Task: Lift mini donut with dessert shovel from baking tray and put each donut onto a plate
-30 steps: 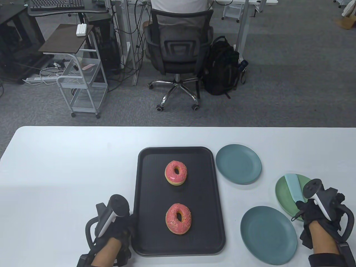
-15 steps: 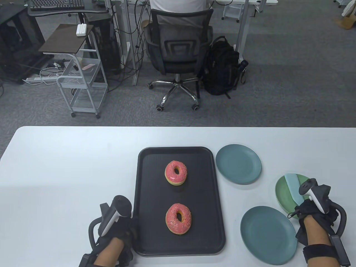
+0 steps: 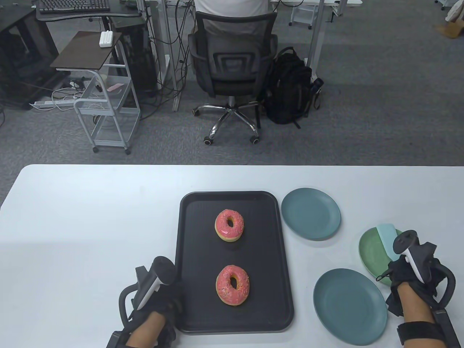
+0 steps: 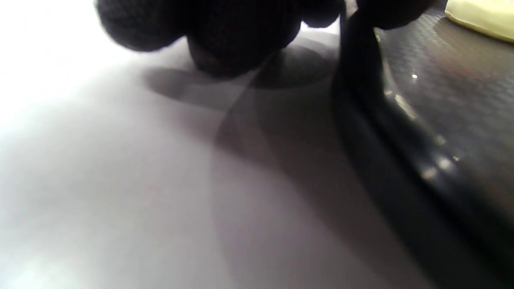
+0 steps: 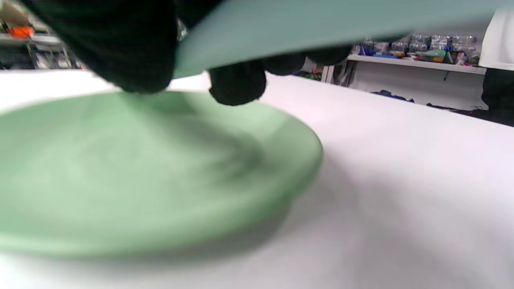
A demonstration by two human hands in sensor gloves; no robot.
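Note:
Two pink-iced sprinkled donuts lie on the black baking tray (image 3: 192,253), the far donut (image 3: 229,224) near the middle and the near donut (image 3: 232,284) toward me. My left hand (image 3: 163,295) sits at the tray's near left rim (image 4: 361,92); its curled fingers (image 4: 225,36) rest on the table beside the rim, and a dark part of the hand lies over it. My right hand (image 3: 404,270) grips the handle of the pale blue dessert shovel (image 3: 387,235), whose blade (image 5: 321,24) hangs just above the green plate (image 3: 369,253).
A blue-grey plate (image 3: 311,214) lies right of the tray's far corner. A second blue-grey plate (image 3: 349,306) lies near the front, next to my right wrist. Beyond the table stand an office chair (image 3: 232,65), a backpack and a small cart.
My right hand has closed round the shovel and raised it off the green plate, the blade swinging right. My left hand has slid right, up against the tray's rim.

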